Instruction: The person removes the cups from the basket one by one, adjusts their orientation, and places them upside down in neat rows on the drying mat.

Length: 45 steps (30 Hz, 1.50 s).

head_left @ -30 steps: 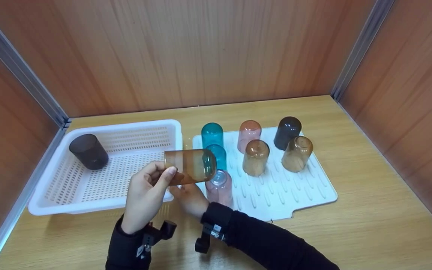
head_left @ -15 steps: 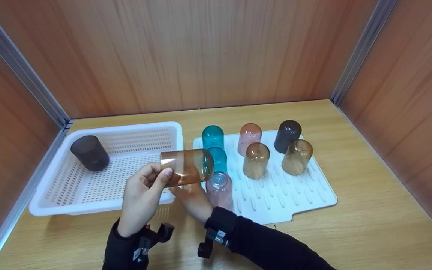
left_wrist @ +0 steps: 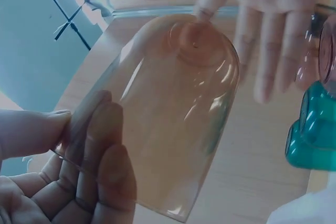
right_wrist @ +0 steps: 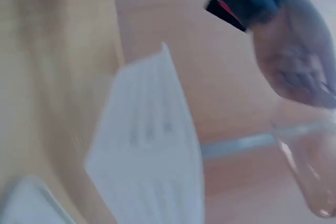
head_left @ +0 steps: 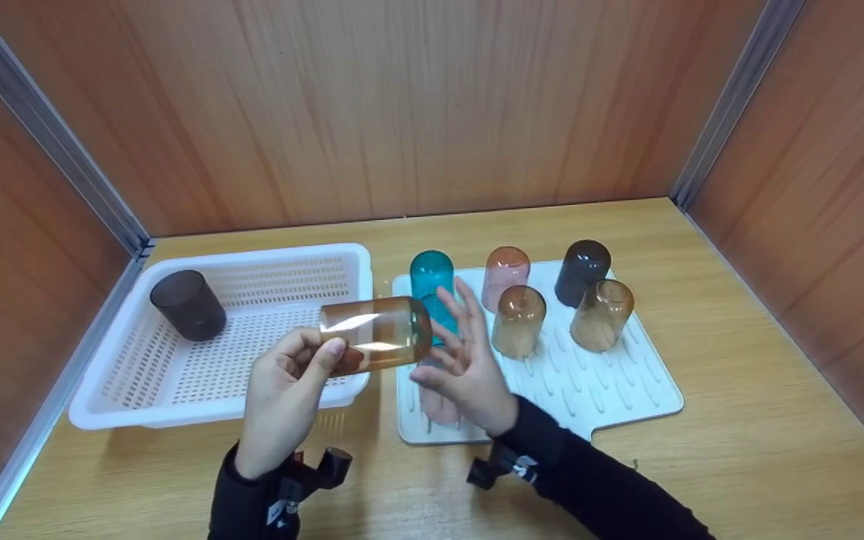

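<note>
An amber drinking glass (head_left: 379, 334) lies sideways in the air, its open end to the left. My left hand (head_left: 282, 405) pinches it at the rim, thumb outside and fingers showing through the wall in the left wrist view. By its rounded base is my right hand (head_left: 477, 375), fingers spread and holding nothing; whether a fingertip touches the base I cannot tell. Behind that hand, a teal glass (head_left: 441, 311) and a pink glass (head_left: 438, 405) are partly hidden on the white ridged drying mat (head_left: 552, 405). The right wrist view is blurred.
On the mat, upside down, stand another teal glass (head_left: 432, 271), a coral glass (head_left: 507, 274), a dark glass (head_left: 580, 274) and two amber glasses, a left one (head_left: 519, 322) and a right one (head_left: 601, 319). A white basket (head_left: 177, 416) at left holds a dark glass (head_left: 190, 306).
My right hand has come out from behind the amber glass, moved right and up, and spread its fingers. The left hand keeps the glass in nearly the same place.
</note>
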Motion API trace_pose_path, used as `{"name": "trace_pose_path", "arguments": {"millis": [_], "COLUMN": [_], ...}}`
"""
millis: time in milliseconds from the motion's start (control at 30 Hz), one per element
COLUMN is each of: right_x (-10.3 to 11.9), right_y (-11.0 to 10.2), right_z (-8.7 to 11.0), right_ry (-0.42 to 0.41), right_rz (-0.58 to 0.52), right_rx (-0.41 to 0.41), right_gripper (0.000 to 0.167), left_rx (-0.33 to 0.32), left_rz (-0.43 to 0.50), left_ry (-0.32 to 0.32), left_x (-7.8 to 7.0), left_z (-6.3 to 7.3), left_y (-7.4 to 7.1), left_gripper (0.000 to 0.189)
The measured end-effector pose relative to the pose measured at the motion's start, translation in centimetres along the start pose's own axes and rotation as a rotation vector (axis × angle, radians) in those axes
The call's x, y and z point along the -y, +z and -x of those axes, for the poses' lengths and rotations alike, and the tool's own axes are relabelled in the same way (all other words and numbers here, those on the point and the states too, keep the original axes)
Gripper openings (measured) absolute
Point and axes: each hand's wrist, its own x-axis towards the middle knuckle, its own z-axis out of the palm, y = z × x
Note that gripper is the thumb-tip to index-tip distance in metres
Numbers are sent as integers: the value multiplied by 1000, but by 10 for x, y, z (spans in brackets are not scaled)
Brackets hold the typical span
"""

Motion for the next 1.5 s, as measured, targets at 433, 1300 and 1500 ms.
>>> {"name": "trace_pose_path", "arguments": {"millis": [433,1300,1500], "right_x": [9,39,47], "right_y": [-29,-94,-123], "right_z": [7,16,26], "right_ry": [-125,-107,-68], "right_rz": [44,276,538], "right_rx": [79,-89,-179], "right_gripper": [64,52,54], "left_rx": [127,162,250], "left_rz": [83,-519,-674], "left_ry": [-61,253,345], "left_x": [6,30,47], "left_z": [5,10,18], "left_y": [30,53,59], "left_gripper": [18,40,82]}}
